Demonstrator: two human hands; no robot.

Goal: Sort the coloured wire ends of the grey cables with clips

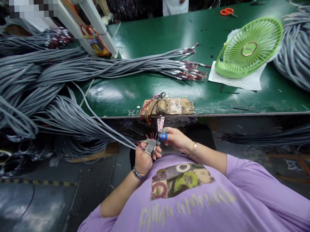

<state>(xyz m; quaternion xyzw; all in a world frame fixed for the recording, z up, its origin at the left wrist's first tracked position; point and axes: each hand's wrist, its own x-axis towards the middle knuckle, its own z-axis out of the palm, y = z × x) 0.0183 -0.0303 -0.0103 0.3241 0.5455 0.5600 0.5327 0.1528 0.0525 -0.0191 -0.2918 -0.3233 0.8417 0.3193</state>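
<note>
My left hand [144,158] is closed on the end of a grey cable [124,142], just in front of my body. Thin red and dark wires [151,135] fan out from between its fingers. Grey covering wraps some of the fingertips. Close beside it, my right hand [178,139] pinches near the wire tips, with blue tape [163,136] round one finger. Whatever lies between those fingertips is too small to make out. Just above them, a pink clothespin [160,124] hangs at the bench edge, below a wooden block [179,106] with red and black leads.
Bundles of grey cable [109,68] lie across the green bench [133,93] and hang off its left side. A green fan [249,49] stands at the right beside coiled cable [297,51]. Orange-handled scissors [227,12] lie farther back. Across the bench stands a person [175,4].
</note>
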